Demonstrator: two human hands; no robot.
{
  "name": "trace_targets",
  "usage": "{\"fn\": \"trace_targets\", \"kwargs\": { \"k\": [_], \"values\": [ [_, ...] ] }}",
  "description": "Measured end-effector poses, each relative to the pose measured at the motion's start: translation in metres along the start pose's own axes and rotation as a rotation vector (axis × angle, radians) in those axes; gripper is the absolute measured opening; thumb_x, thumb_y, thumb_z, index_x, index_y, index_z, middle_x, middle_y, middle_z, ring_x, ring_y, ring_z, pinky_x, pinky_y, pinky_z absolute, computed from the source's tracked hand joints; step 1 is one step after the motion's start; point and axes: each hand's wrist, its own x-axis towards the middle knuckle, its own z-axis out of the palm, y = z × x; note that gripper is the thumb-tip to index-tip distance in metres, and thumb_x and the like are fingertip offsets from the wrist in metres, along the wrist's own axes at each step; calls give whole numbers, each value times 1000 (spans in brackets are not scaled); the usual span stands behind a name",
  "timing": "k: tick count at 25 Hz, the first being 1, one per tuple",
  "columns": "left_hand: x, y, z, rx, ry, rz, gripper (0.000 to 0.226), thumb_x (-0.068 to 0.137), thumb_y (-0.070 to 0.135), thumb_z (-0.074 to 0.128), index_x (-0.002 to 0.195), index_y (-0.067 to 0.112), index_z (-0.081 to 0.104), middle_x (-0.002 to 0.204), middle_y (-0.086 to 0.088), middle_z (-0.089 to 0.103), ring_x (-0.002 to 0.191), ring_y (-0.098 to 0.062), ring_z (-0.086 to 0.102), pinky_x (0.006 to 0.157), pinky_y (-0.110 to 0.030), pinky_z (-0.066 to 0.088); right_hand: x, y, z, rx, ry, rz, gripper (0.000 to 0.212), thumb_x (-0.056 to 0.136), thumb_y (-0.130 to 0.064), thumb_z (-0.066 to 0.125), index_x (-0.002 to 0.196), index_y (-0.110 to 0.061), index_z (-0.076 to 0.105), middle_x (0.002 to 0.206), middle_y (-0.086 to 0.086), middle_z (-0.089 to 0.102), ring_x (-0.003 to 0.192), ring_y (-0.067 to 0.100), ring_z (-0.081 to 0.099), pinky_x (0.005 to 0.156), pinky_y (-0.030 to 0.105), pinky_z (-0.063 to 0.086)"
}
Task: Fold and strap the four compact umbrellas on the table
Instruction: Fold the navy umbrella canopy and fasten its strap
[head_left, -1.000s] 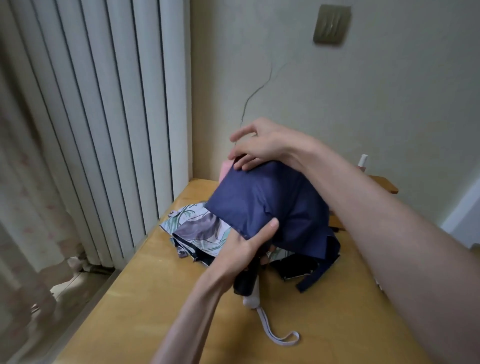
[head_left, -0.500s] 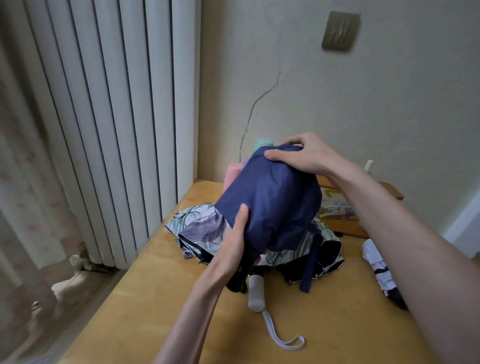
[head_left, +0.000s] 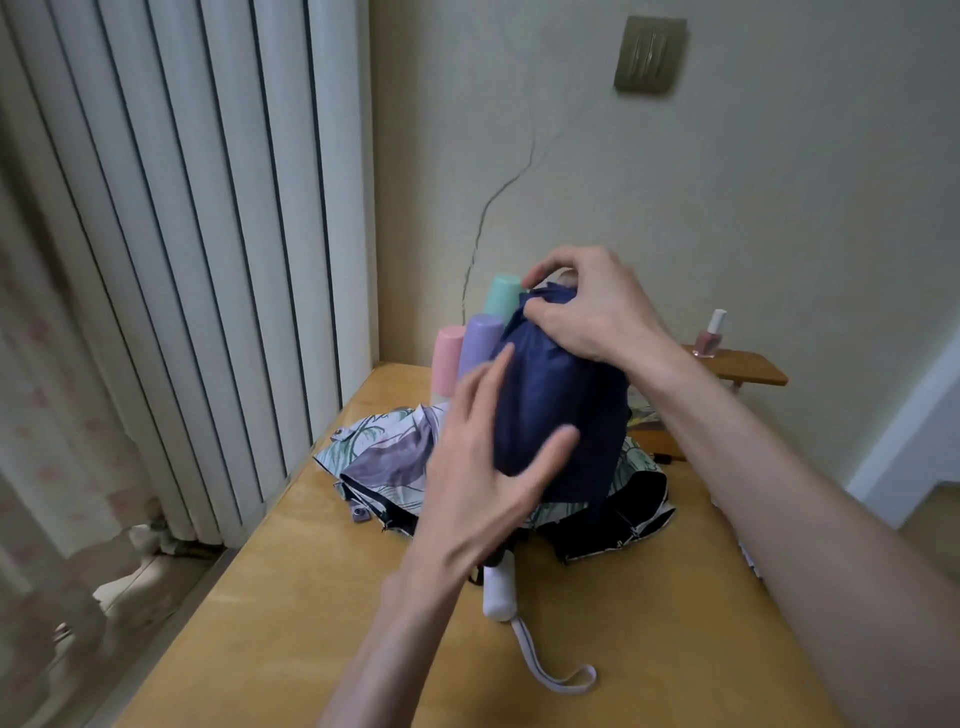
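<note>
the navy umbrella (head_left: 556, 410) stands almost upright between the two hands, its white handle (head_left: 500, 592) low, near the left wrist. the risk, i think, is that the loose cloth slips open again, because the left hand (head_left: 478, 467) lies on the side with fingers spread, only pressing and not closed. the right hand (head_left: 592, 312) is closed on the top, pinching the gathered cloth. under both hands the floral umbrella (head_left: 384, 457) lies unfolded and could catch. the table (head_left: 260, 623) carries all.

Soft, even, dim indoor light; faint shadows, motion-blurred left edge, wide-angle bowing at borders.
</note>
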Motion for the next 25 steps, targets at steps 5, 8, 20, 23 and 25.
{"fn": "trace_targets", "kwargs": {
  "k": [5,8,20,23,25],
  "values": [
    [-5,-17,8,29,45,-67,100,83,32,81,160,53,22,130,45,57,115,10,62,92,-14,51,-18,-11,16,75,-37,-24,14,83,-24,72,90,-37,72,95,-5,75,101,20,67,88,27,50],
    [-7,-24,13,187,147,-14,96,77,23,77,158,45,30,109,20,73,96,-10,66,68,-16,46,-11,-13,18,-89,-89,0,11,85,-28,70,90,-37,73,103,-2,74,109,25,66,90,31,51],
    [-4,-42,14,-237,271,-354,46,83,15,87,121,28,66,104,16,74,99,-5,70,86,-26,57,-17,29,-9,534,-7,104,26,108,-33,56,117,-18,76,105,-2,77,93,3,68,82,13,51],
    [-2,-47,6,-288,254,-379,41,84,15,88,113,31,65,100,21,74,95,0,70,81,-19,57,-44,66,-10,550,-109,196,31,105,-43,59,126,-25,73,117,-16,74,110,-5,67,87,8,48],
    [-3,-47,4,-315,240,-381,41,84,14,88,113,32,65,100,24,75,93,4,70,77,-14,55,-58,85,0,602,-195,256,36,100,-48,65,131,-31,69,121,-18,74,113,-5,67,92,12,50]
  ]
}}
